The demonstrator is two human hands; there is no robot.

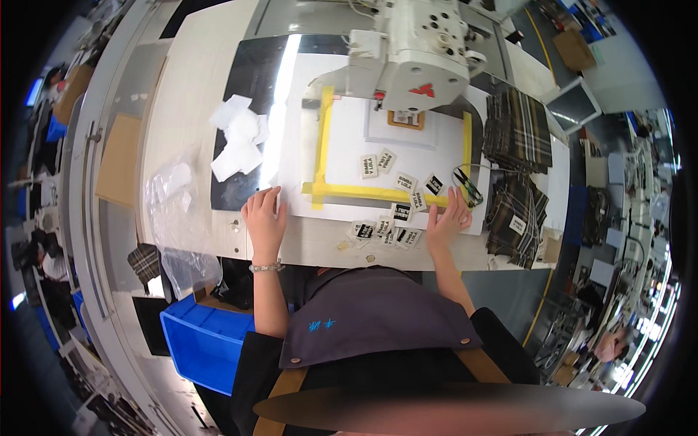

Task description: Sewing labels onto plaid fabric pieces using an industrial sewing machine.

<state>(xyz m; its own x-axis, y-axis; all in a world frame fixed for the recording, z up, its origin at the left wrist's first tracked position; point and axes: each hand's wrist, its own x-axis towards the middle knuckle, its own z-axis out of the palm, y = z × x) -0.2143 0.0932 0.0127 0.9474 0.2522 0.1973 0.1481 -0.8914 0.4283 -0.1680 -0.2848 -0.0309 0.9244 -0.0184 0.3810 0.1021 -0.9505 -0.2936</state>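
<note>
My left hand (263, 218) rests at the front of the worktable (189, 218), palm down, fingers stretched out and holding nothing. My right hand (451, 221) lies farther right, its fingers apart beside a pair of thread snips (467, 187). Between the hands, several small white-and-black fabric labels (383, 227) overlap in a loose pile. More labels (369, 166) are scattered on a white sheet (345, 138) bordered with yellow tape (363, 190). Over the sheet's far side hangs a white sewing machine head (418, 62), with a small tan-framed piece (406, 119) under it.
At right lie a stack of dark plaid fabric (518, 131) and a looser plaid pile (515, 218) with a label on top. White paper pieces (238, 138) are at left, near a clear plastic bag (173, 196) and a brown cardboard sheet (118, 160). A blue bin (207, 341) stands below.
</note>
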